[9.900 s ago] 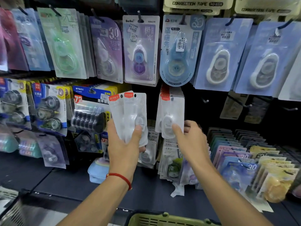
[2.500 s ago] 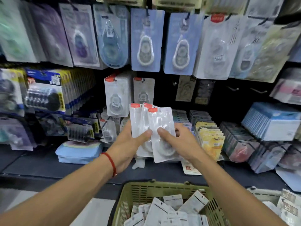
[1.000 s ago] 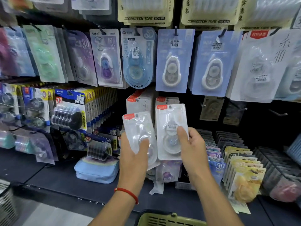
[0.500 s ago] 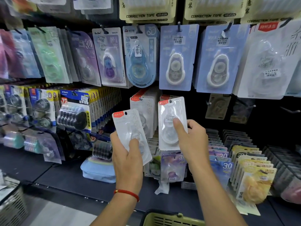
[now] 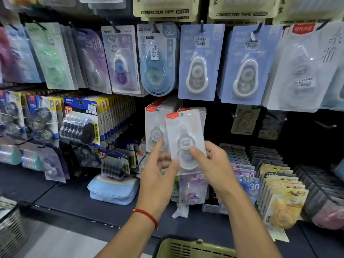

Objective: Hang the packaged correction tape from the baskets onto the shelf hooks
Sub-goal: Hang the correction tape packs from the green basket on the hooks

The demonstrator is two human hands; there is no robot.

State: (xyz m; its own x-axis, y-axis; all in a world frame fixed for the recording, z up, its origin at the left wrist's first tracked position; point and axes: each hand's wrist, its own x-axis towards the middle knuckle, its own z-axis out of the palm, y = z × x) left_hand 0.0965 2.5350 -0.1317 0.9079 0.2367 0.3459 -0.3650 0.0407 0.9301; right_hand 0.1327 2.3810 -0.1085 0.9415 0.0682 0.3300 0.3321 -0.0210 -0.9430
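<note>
One clear blister pack of correction tape [image 5: 183, 135] with a red top tab is held up in front of the shelf by both hands. My left hand [image 5: 158, 175], with a red wrist cord, pinches its lower left edge with the thumb on the front. My right hand [image 5: 212, 164] grips its lower right side, thumb on the blister. Behind it, two stacks of the same packs hang on hooks: a left stack [image 5: 154, 125] and a right stack [image 5: 202, 113]. The olive-green basket [image 5: 193, 247] shows only its rim at the bottom edge.
Larger blue and purple correction tape cards [image 5: 199, 62] hang in the row above. Bare hooks [image 5: 326, 125] jut out at the right. Boxed stock [image 5: 275, 185] stands on the shelf at the right, a light blue pouch [image 5: 113, 190] at the left, a grey wire basket [image 5: 9, 229] far left.
My right hand left the pack it held at the right hook and came down. Both hands now hold the pack that was in my left hand, nearer the middle.
</note>
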